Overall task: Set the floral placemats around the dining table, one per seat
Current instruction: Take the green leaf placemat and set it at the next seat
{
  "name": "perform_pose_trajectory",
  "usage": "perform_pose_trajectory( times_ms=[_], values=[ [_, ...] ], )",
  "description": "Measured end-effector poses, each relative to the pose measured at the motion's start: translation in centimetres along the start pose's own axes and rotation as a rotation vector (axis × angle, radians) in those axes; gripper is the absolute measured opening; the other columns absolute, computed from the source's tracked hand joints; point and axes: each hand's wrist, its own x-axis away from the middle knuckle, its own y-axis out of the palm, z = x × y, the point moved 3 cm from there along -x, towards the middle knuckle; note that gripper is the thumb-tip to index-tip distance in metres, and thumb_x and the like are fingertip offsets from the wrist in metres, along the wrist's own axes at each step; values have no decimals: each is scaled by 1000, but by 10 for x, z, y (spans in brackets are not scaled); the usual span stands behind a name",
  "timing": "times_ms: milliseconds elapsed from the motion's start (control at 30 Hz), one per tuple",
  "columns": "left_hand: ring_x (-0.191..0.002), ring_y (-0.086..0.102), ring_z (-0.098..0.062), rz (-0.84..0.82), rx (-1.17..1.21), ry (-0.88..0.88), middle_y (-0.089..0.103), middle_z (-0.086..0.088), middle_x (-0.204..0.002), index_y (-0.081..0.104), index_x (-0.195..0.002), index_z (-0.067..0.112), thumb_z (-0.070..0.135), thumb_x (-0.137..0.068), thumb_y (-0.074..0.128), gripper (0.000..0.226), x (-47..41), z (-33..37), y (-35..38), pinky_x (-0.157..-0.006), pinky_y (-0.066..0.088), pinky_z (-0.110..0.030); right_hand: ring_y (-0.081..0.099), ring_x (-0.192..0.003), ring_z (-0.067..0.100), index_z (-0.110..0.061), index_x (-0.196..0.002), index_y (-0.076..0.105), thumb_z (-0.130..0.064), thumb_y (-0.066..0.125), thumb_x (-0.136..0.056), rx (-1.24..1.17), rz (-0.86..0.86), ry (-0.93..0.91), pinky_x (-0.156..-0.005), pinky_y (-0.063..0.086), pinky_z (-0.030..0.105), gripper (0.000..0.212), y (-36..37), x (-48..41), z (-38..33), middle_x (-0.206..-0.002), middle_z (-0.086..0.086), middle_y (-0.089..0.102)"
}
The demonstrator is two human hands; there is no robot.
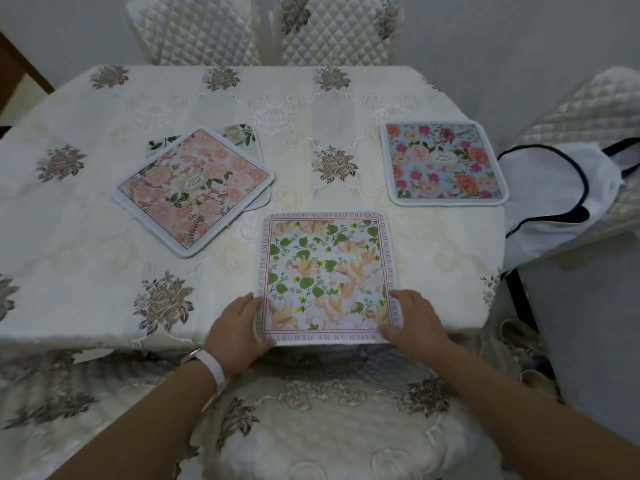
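Observation:
A square placemat with green leaves, peach flowers and a lettered border (325,275) lies flat at the near table edge. My left hand (239,332) grips its near left corner and my right hand (412,320) grips its near right corner. A blue placemat with red and pink roses (445,164) lies at the right side of the table. At the left, a pink-flowered placemat (192,188) sits askew on top of at least one more placemat (239,135), which is mostly hidden.
The table carries a cream embroidered cloth (104,237). Two quilted chairs (332,29) stand at the far side and a cushioned chair (329,420) is right below me. A white bag with dark trim (557,188) rests on the right-hand chair.

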Motion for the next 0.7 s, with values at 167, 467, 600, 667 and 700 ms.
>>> perform_pose_trajectory(
  times_ms=[167, 467, 600, 667, 700],
  values=[
    [-127, 44, -29, 50, -65, 95, 43, -11, -142, 46, -136, 16, 47, -56, 84, 94, 3, 4, 5, -100, 42, -39, 18, -143, 26, -23, -152, 20, -57, 71, -72, 157, -69, -71, -118, 24, 43, 101, 11, 8, 6, -159, 6, 16],
    [-138, 34, -30, 77, -103, 81, 39, -11, -148, 43, -138, 18, 60, -59, 72, 95, -5, 6, 13, -106, 40, -45, 19, -143, 26, -26, -151, 23, -47, 67, -80, 204, -27, -52, -115, 23, 42, 86, 8, 4, 9, -160, 5, 13],
    [-142, 26, -27, 50, -116, 39, 31, -6, -154, 36, -142, 24, 66, -62, 65, 94, -9, 7, 17, -110, 34, -47, 22, -141, 26, -27, -149, 26, -46, 68, -77, 219, -15, -41, -114, 26, 44, 85, 7, -1, 12, -158, 5, 17],
    [-142, 26, -25, 58, -103, 33, 31, -4, -154, 35, -141, 26, 70, -63, 63, 94, -10, 6, 19, -110, 34, -48, 24, -140, 26, -27, -149, 27, -46, 67, -77, 228, -10, -34, -113, 28, 45, 84, 6, -2, 11, -158, 4, 18],
    [-142, 25, -25, 60, -98, 32, 30, -4, -154, 35, -141, 27, 70, -64, 64, 94, -10, 6, 19, -110, 33, -48, 24, -139, 27, -27, -149, 27, -46, 67, -77, 234, -9, -32, -112, 28, 45, 84, 6, -3, 11, -158, 4, 19]
  ],
)
